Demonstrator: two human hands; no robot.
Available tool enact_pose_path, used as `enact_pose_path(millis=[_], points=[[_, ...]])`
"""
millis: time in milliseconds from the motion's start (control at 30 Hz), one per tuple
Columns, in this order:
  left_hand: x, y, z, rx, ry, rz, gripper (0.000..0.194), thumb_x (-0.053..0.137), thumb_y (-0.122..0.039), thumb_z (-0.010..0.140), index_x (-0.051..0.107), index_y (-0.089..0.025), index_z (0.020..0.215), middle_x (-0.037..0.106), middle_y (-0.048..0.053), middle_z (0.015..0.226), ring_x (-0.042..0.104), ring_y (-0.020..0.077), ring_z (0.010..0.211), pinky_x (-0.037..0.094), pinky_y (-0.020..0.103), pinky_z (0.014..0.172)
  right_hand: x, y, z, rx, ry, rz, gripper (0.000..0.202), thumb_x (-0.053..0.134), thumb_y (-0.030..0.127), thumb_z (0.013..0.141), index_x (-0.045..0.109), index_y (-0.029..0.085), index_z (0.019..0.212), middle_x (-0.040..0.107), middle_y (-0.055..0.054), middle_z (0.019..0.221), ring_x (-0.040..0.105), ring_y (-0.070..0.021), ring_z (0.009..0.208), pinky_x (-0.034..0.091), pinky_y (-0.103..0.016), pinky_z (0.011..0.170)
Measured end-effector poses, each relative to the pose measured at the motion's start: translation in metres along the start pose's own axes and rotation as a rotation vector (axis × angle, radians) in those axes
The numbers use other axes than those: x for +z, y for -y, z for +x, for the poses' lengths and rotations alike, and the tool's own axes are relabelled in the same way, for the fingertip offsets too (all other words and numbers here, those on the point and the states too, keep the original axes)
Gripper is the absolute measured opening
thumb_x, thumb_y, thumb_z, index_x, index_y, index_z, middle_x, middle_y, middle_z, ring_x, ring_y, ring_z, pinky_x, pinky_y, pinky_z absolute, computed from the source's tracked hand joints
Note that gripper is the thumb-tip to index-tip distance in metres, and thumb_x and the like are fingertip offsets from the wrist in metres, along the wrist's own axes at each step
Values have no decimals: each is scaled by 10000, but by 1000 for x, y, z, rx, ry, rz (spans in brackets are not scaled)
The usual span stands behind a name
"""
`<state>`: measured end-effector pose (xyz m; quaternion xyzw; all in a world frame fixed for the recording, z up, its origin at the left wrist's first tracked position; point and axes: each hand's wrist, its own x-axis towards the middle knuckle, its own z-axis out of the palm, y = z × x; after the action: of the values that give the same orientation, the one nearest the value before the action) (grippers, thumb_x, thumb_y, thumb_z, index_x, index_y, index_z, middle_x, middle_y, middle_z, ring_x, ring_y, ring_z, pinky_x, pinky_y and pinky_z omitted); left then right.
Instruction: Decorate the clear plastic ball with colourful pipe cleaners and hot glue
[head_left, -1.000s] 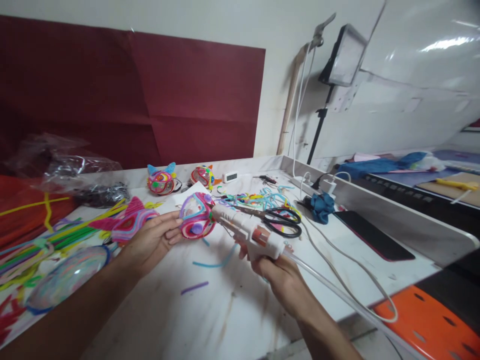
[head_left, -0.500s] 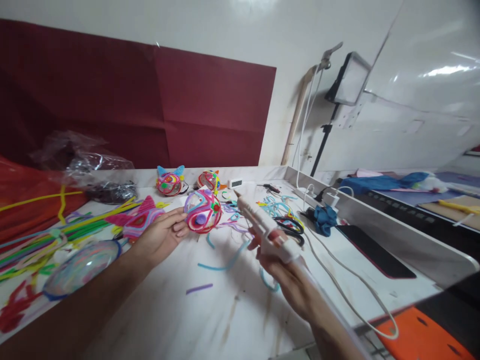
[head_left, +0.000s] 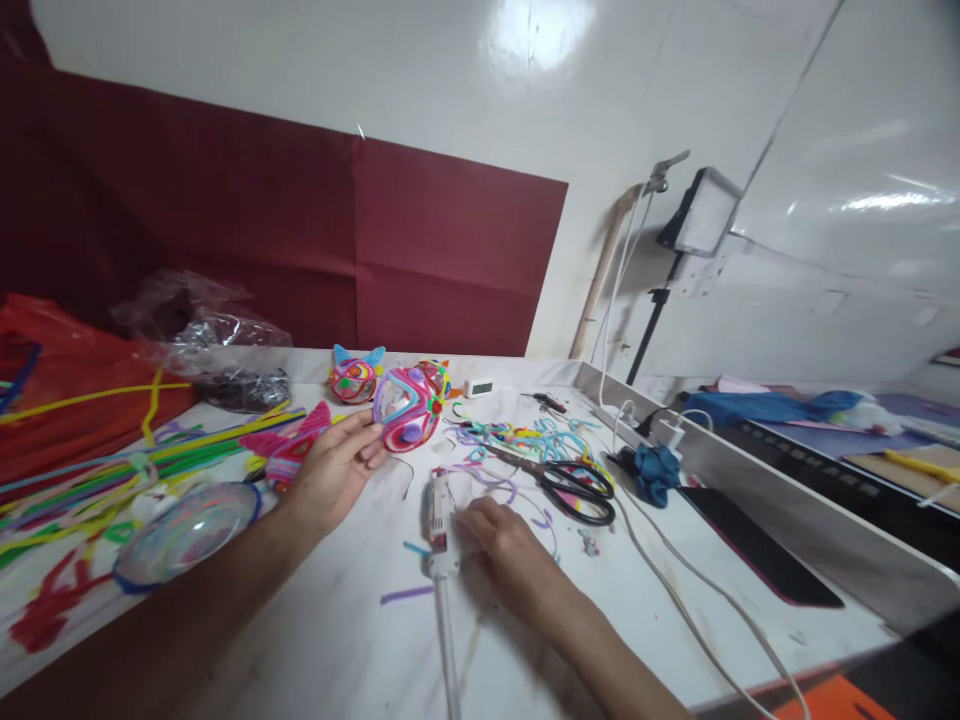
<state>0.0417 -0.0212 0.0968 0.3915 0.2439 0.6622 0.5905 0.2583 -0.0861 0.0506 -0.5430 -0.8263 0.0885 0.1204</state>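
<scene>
My left hand (head_left: 341,460) pinches the edge of a clear plastic ball (head_left: 409,408) decorated with curved pink, purple and blue pipe cleaners and small coloured dots, held above the table. Low over the tabletop, my right hand (head_left: 499,540) has its fingers curled against the right side of a white glue gun (head_left: 441,520). The gun's handle is hidden by the hand, and its nozzle points away from me. A purple pipe cleaner piece (head_left: 407,595) lies to the gun's left. Black-handled scissors (head_left: 577,490) rest beyond my right hand.
Two decorated balls, one with blue ears (head_left: 357,375), stand behind. Pipe cleaners (head_left: 180,455) and a clear plastic dome (head_left: 187,530) lie left. Pipe cleaner scraps (head_left: 555,440), a cable (head_left: 660,560) and a black flat pad (head_left: 757,550) are at right.
My right hand has brought the glue gun down and left from the air to the tabletop. My left hand still holds the decorated ball. The view has tilted up slightly.
</scene>
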Motion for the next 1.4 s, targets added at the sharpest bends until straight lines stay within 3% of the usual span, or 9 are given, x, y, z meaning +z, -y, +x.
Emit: enact_pose_path(millis=[100, 267, 367, 500, 700, 933, 1100, 1400], points=[[2, -1, -2, 48, 27, 52, 120, 781, -61, 661, 711, -139, 721, 516, -12, 640, 401, 65, 542, 378, 174, 473, -8, 9, 3, -24, -124, -59, 388, 522, -3, 821, 698, 155, 1129, 687, -133, 1203, 614, -286, 1109, 490, -425, 943], [8, -3, -10, 111, 32, 172, 109, 796, -156, 684, 739, -168, 775, 552, -10, 663, 429, 92, 582, 389, 195, 523, -21, 43, 17, -197, -695, -62, 392, 448, 124, 958, 549, 86, 1335, 681, -156, 1106, 602, -250, 953, 523, -388, 827], [10, -3, -13, 116, 1, 211, 148, 812, -184, 661, 737, -189, 788, 572, -19, 665, 448, 100, 593, 393, 207, 548, -22, 62, 31, -235, -794, -164, 419, 427, 92, 955, 512, 45, 1363, 677, -141, 1016, 586, -251, 889, 523, -383, 769], [12, -2, -15, 119, -32, 235, 222, 823, -213, 621, 747, -169, 825, 594, -22, 665, 443, 91, 589, 391, 203, 558, -17, 71, 43, -215, -856, -294, 425, 447, 59, 930, 525, 17, 1346, 682, -153, 1018, 581, -251, 822, 510, -385, 709], [14, 1, -17, 120, -53, 255, 235, 838, -221, 587, 733, -172, 792, 608, -28, 655, 473, 95, 612, 412, 197, 577, -13, 65, 43, -198, -884, -372, 469, 450, 51, 914, 486, -4, 1378, 681, -170, 1033, 573, -243, 801, 487, -390, 687], [15, 3, -20, 103, -49, 296, 254, 834, -240, 607, 755, -177, 840, 656, -8, 721, 529, 113, 671, 447, 203, 623, -12, 65, 44, -167, -854, -352, 431, 450, 65, 922, 511, 39, 1348, 660, -187, 1071, 570, -263, 829, 479, -412, 667], [14, 3, -20, 93, -35, 309, 228, 824, -224, 623, 744, -194, 835, 615, -31, 649, 497, 106, 596, 413, 212, 569, -12, 67, 42, -131, -840, -338, 440, 461, 47, 910, 504, -5, 1345, 662, -172, 999, 568, -268, 803, 477, -415, 651], [18, 4, -22, 40, -84, 313, 262, 845, -202, 575, 714, -192, 802, 640, -32, 661, 569, 125, 631, 455, 213, 582, -7, 63, 43, -111, -866, -295, 416, 482, 51, 905, 525, 17, 1318, 672, -158, 979, 561, -247, 771, 457, -394, 648]])
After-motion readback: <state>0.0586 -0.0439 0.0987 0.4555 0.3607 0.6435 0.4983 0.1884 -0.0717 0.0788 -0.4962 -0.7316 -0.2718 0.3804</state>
